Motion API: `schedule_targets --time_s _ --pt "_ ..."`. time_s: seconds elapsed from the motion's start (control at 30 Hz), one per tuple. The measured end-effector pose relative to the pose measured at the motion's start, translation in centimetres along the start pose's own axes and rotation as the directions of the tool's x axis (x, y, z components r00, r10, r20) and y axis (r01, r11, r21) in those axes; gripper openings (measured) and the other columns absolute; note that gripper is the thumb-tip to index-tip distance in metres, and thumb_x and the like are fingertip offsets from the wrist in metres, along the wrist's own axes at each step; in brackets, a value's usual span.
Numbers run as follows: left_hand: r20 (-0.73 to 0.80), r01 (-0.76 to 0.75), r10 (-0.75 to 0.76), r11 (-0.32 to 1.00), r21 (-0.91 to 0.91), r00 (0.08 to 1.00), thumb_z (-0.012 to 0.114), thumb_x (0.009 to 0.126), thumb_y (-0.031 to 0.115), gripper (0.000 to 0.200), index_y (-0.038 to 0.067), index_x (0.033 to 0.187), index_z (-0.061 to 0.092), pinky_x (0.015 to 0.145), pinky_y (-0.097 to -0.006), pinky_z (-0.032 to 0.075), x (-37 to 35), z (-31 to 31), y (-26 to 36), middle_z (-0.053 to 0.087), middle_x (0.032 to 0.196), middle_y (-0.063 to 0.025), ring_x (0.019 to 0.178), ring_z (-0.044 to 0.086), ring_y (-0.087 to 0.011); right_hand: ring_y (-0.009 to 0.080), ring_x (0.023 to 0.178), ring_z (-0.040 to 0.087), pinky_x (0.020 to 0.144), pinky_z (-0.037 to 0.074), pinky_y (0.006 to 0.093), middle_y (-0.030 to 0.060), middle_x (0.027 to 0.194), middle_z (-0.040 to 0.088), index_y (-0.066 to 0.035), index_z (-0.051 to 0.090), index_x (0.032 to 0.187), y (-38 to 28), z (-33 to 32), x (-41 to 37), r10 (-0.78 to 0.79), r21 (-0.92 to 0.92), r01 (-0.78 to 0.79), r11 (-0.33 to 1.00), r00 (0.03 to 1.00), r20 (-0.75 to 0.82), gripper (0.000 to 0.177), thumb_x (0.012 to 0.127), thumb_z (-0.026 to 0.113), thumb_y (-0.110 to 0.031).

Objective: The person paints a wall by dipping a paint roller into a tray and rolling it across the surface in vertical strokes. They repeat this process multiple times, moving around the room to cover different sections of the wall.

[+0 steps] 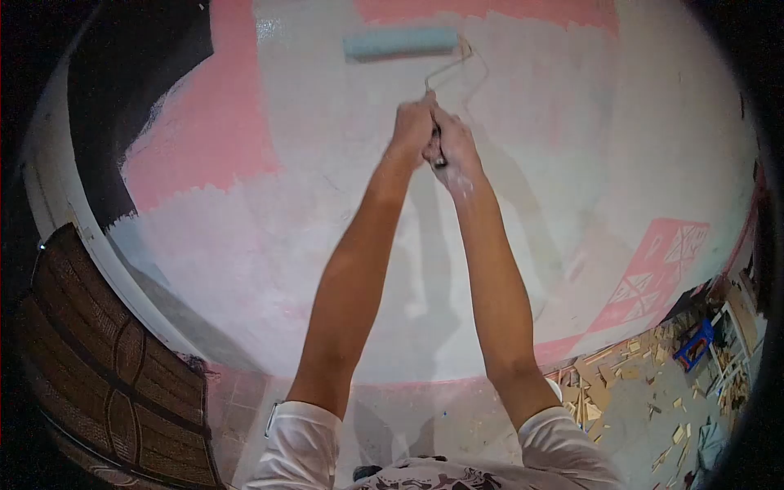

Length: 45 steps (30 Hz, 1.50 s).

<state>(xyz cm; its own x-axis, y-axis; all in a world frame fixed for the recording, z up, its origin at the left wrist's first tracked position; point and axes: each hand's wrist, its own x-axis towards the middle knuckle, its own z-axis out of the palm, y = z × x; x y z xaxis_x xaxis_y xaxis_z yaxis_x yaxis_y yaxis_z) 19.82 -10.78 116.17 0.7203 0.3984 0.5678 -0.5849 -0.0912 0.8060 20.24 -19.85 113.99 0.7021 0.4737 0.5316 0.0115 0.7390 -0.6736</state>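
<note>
Closest in, at the bottom edge, are white sleeves (302,441). A dark brown carved door (98,367) stands off to the left. On the right, the floor (637,425) is littered with wood scraps around a blue stool (696,343).

Both arms stretch straight up. The left hand (412,126) and right hand (454,151) are both clenched round the dark roller handle (439,153). The left sits a touch higher, and the right is flecked with pale paint.

Honestly, that two-handed grip looks right for this reach. I'd keep the pressure even so the thin bent wire frame (451,69) doesn't twist. I'd also let the roller cover (400,42) lie flat on the wall (572,163) rather than ride on one end. Overlapping each pass into the wet edge seems smart, since the pink patches (204,139) show where coverage is missing.

Materials-wise, the cover is a fuzzy pale-blue cylinder lying crosswise high up, touching the wall. The wall looks like flat plaster with a chalky whitish coat over pink. The coat has a jagged edge on the left, and there's a pink geometric pattern (661,269) low on the right.
</note>
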Motion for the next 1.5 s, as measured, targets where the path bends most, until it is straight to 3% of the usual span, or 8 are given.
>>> schedule_targets --time_s 0.37,0.53,0.77,0.8,1.03,1.2,1.27,1.5 --pt "-0.016 0.078 -0.077 0.995 0.057 0.997 0.054 0.1 0.029 0.039 0.004 0.07 0.054 0.035 -0.0369 0.033 -0.7 0.0 0.6 0.05 0.06 -0.006 0.043 0.045 -0.0176 0.0121 0.046 0.042 0.042 0.033 0.028 0.0007 0.062 0.049 -0.009 0.056 0.083 1.0 -1.0 -0.3 0.021 0.036 -0.022 0.999 1.0 0.016 0.027 0.104 0.055 -0.026" --pt "-0.006 0.115 -0.115 0.991 0.075 0.993 0.052 0.105 0.036 0.038 0.003 0.094 0.067 0.037 -0.0332 0.031 4.1 0.2 6.3 0.056 0.067 -0.0024 0.044 0.045 -0.0139 0.0103 0.044 0.041 0.04 0.031 0.0263 -0.0017 0.06 0.05 -0.013 0.053 0.079 -2.3 2.6 5.5 0.021 0.082 -0.026 0.996 0.998 0.061 0.032 0.105 0.054 -0.03" --pt "-0.05 0.107 -0.102 0.99 0.092 0.993 0.052 0.105 0.035 0.04 0.001 0.094 0.068 0.042 -0.0358 0.041 -0.1 -0.6 -1.3 0.063 0.077 -0.0065 0.058 0.056 -0.0176 0.0083 0.046 0.041 0.041 0.031 0.0253 -0.0035 0.062 0.048 -0.012 0.053 0.08 1.7 -0.5 -1.1 0.072 0.043 -0.07 0.997 0.997 -0.034 0.029 0.104 0.055 -0.029" --pt "-0.087 0.029 -0.018 0.992 0.126 0.996 0.052 0.099 0.03 0.04 -0.001 0.076 0.063 0.045 -0.0428 0.043 0.0 -0.4 -1.2 0.059 0.067 -0.0095 0.048 0.051 -0.0217 0.0077 0.046 0.04 0.041 0.031 0.0251 -0.0034 0.061 0.047 -0.012 0.053 0.079 1.6 -0.5 -1.1 0.059 0.057 -0.057 0.997 0.998 -0.025 0.031 0.104 0.055 -0.029" --pt "-0.092 0.087 -0.072 0.98 0.178 0.993 0.053 0.098 0.032 0.043 -0.002 0.074 0.059 0.043 -0.0468 0.04 4.4 0.5 7.9 0.056 0.063 -0.0114 0.05 0.052 -0.025 0.0114 0.045 0.041 0.041 0.031 0.0275 -0.0007 0.06 0.048 -0.013 0.052 0.075 -3.2 3.7 5.6 0.051 0.101 -0.056 0.993 0.997 0.049 0.032 0.103 0.055 -0.029" --pt "-0.099 -0.012 0.042 0.958 0.286 0.994 0.052 0.098 0.036 0.052 -0.01 0.075 0.06 0.05 -0.0471 0.045 2.2 -1.0 0.6 0.059 0.066 -0.0175 0.054 0.057 -0.0269 0.0084 0.043 0.04 0.039 0.029 0.0258 -0.0043 0.058 0.047 -0.015 0.054 0.075 0.8 1.3 0.4 0.058 0.082 -0.055 0.995 0.998 -0.028 0.033 0.103 0.056 -0.033" --pt "-0.095 0.155 -0.133 0.945 0.287 0.987 0.051 0.098 0.039 0.058 -0.016 0.081 0.061 0.061 -0.0481 0.049 -2.1 -1.4 -0.4 0.064 0.074 -0.024 0.062 0.061 -0.0309 0.0083 0.043 0.04 0.039 0.031 0.0258 -0.004 0.058 0.047 -0.014 0.055 0.078 3.0 -0.6 -2.1 0.1 0.093 -0.098 0.991 0.995 -0.024 0.033 0.104 0.056 -0.035" --pt "-0.093 0.252 -0.235 0.918 0.307 0.968 0.046 0.104 0.04 0.052 -0.006 0.106 0.069 0.072 -0.0374 0.053 -13.6 -5.0 -14.8 0.069 0.083 -0.0139 0.075 0.064 -0.0219 0.0053 0.045 0.039 0.039 0.029 0.0228 -0.0052 0.062 0.047 -0.011 0.061 0.097 11.3 -5.9 -14.7 0.236 0.062 -0.228 0.972 0.955 -0.178 0.026 0.107 0.05 -0.032"
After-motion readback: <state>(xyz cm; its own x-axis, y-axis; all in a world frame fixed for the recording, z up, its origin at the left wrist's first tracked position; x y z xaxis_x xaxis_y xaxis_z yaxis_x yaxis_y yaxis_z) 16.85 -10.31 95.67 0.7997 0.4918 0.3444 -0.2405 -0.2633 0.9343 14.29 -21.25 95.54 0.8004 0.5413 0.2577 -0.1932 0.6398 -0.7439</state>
